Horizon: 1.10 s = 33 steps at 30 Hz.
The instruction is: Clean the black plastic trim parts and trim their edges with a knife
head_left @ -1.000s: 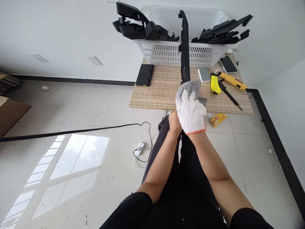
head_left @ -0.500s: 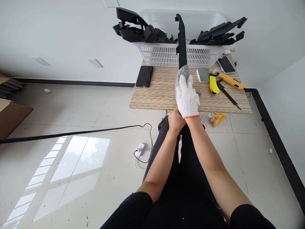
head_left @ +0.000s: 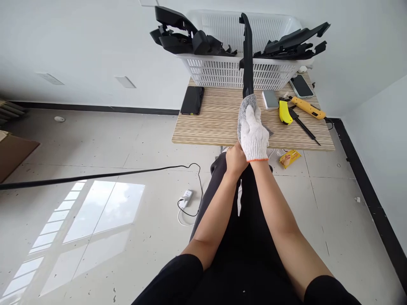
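A long black plastic trim piece [head_left: 248, 59] points away from me over the table, its far end above the basket's near rim. My right hand [head_left: 253, 134], in a white knitted glove with an orange cuff edge, is closed around a grey cloth [head_left: 246, 111] wrapped about the piece. My bare left hand [head_left: 237, 158] is closed in a fist just below the table's front edge, around the near end of the piece, which is mostly hidden by the fingers and glove.
A white plastic basket [head_left: 219, 70] with several black trim pieces [head_left: 292, 44] stands at the back of the wooden table [head_left: 210, 127]. A phone [head_left: 192, 100], a grey box [head_left: 270, 100], a yellow-handled cutter [head_left: 285, 112] and an orange tool [head_left: 308, 107] lie around. A power strip [head_left: 186, 198] is on the floor.
My gloved hand and the cloth have slid a little toward me along the trim piece. The piece's far end has shifted slightly right and away. My left hand stays closed near the table edge.
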{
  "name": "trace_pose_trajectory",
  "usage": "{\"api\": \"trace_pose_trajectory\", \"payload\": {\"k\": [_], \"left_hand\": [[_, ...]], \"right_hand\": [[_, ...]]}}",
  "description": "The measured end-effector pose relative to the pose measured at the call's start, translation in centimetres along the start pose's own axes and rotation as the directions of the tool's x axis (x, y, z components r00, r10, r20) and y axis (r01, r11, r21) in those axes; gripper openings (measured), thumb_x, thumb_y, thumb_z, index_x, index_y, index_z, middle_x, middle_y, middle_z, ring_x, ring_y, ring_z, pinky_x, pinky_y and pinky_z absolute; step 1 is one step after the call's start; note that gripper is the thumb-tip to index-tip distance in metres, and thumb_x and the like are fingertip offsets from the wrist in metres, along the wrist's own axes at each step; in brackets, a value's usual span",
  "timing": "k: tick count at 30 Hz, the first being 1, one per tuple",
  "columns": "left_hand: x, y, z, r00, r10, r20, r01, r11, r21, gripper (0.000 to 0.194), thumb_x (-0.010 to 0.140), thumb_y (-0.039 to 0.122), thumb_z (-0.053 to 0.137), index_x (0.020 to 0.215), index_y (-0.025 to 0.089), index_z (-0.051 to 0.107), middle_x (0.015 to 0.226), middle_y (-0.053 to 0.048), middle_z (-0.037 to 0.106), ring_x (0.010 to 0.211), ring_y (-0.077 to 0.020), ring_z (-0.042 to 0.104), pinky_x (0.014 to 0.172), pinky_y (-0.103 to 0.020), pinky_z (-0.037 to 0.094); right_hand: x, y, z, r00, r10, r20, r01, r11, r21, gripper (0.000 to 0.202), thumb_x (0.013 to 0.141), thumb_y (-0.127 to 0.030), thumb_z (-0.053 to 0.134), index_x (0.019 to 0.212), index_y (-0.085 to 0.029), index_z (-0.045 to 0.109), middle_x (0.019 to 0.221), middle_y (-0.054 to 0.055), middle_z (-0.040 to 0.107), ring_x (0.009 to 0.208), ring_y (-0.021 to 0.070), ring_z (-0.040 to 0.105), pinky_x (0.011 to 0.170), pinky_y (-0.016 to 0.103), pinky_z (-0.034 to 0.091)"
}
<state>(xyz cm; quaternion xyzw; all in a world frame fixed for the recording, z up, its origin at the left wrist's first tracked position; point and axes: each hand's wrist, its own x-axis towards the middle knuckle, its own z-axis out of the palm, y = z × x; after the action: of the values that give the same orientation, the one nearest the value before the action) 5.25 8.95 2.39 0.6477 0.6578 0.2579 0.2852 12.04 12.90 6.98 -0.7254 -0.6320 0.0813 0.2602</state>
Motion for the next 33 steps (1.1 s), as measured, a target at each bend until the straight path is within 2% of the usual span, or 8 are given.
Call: {"api": "trace_pose_trajectory", "payload": {"k": [3, 6, 10, 15, 20, 25, 30, 33], "left_hand": [[-0.1, 0.0, 0.0, 1.0, -0.007, -0.013, 0.007, 0.999, -0.045, 0.017, 0.086, 0.033, 0.058, 0.099, 0.022, 0.063, 0.076, -0.006, 0.069, 0.068, -0.0216, 0.059, 0.059, -0.029, 0.033], [-0.3, -0.1, -0.1, 1.0, -0.028, -0.013, 0.028, 0.999, -0.039, 0.021, 0.086, 0.035, 0.059, 0.102, 0.023, 0.063, 0.078, -0.007, 0.07, 0.07, -0.0222, 0.06, 0.059, -0.029, 0.032], [-0.3, -0.4, -0.2, 0.998, -0.064, -0.002, 0.064, 0.998, 0.001, 0.008, 0.087, 0.027, 0.056, 0.088, 0.022, 0.061, 0.077, -0.008, 0.069, 0.07, -0.0224, 0.061, 0.059, -0.03, 0.032], [-0.1, -0.8, 0.1, 0.998, -0.06, -0.009, 0.06, 0.998, 0.028, 0.011, 0.087, 0.024, 0.057, 0.076, 0.021, 0.058, 0.076, -0.009, 0.069, 0.073, -0.024, 0.063, 0.063, -0.031, 0.036], [0.0, -0.2, 0.2, 0.999, -0.033, -0.014, 0.034, 0.998, 0.051, 0.007, 0.087, 0.025, 0.056, 0.088, 0.02, 0.062, 0.076, -0.01, 0.069, 0.073, -0.026, 0.064, 0.062, -0.032, 0.036], [-0.2, 0.2, -0.1, 1.0, -0.025, 0.009, 0.026, 0.999, -0.033, 0.025, 0.088, 0.032, 0.053, 0.11, 0.023, 0.061, 0.076, -0.006, 0.07, 0.068, -0.0235, 0.062, 0.059, -0.03, 0.036], [-0.2, -0.5, -0.1, 0.998, -0.055, -0.036, 0.056, 0.998, 0.023, 0.022, 0.088, 0.029, 0.054, 0.107, 0.022, 0.063, 0.079, -0.008, 0.071, 0.072, -0.0248, 0.063, 0.061, -0.03, 0.035], [-0.1, -0.8, 0.1, 0.998, -0.055, -0.025, 0.057, 0.994, 0.091, 0.013, 0.088, 0.028, 0.056, 0.095, 0.021, 0.065, 0.08, -0.01, 0.071, 0.074, -0.0252, 0.064, 0.063, -0.031, 0.035]], "right_hand": [[1.9, -0.5, 0.3, 1.0, 0.008, 0.004, -0.008, 0.999, -0.038, 0.056, 0.104, -0.033, 0.027, 0.159, -0.029, 0.03, 0.166, 0.014, 0.025, 0.109, 0.0309, 0.067, 0.088, 0.052, 0.056], [1.8, -0.9, 0.3, 1.0, -0.015, -0.021, 0.014, 0.999, -0.04, 0.055, 0.104, -0.033, 0.028, 0.159, -0.029, 0.031, 0.166, 0.015, 0.025, 0.111, 0.0298, 0.066, 0.091, 0.052, 0.055], [-1.2, -0.8, -0.3, 1.0, 0.014, -0.008, -0.014, 1.0, -0.012, 0.055, 0.103, -0.03, 0.03, 0.158, -0.027, 0.033, 0.165, 0.012, 0.028, 0.122, 0.0302, 0.062, 0.097, 0.049, 0.054], [-4.4, 0.0, -0.8, 0.999, 0.049, 0.006, -0.049, 0.991, 0.121, 0.055, 0.101, -0.028, 0.031, 0.155, -0.025, 0.04, 0.163, 0.01, 0.034, 0.136, 0.0271, 0.053, 0.106, 0.044, 0.05], [-1.7, 0.6, -0.4, 0.999, 0.035, 0.001, -0.035, 0.978, 0.208, 0.057, 0.098, -0.026, 0.037, 0.154, -0.021, 0.041, 0.163, 0.011, 0.035, 0.14, 0.0285, 0.049, 0.112, 0.046, 0.044], [1.2, 0.9, 0.5, 0.999, -0.014, -0.032, 0.021, 0.969, 0.247, 0.056, 0.1, -0.029, 0.034, 0.155, -0.023, 0.038, 0.164, 0.01, 0.031, 0.141, 0.0296, 0.047, 0.111, 0.048, 0.043], [-1.7, 1.6, 1.7, 0.998, 0.008, -0.069, 0.014, 0.948, 0.317, 0.057, 0.102, -0.034, 0.03, 0.157, -0.02, 0.035, 0.162, 0.01, 0.033, 0.147, 0.0282, 0.039, 0.112, 0.041, 0.042], [-3.8, 2.1, 1.7, 0.997, 0.074, -0.033, -0.056, 0.922, 0.382, 0.059, 0.1, -0.035, 0.034, 0.158, -0.022, 0.032, 0.155, 0.008, 0.046, 0.142, 0.0242, 0.046, 0.11, 0.041, 0.046]]}}
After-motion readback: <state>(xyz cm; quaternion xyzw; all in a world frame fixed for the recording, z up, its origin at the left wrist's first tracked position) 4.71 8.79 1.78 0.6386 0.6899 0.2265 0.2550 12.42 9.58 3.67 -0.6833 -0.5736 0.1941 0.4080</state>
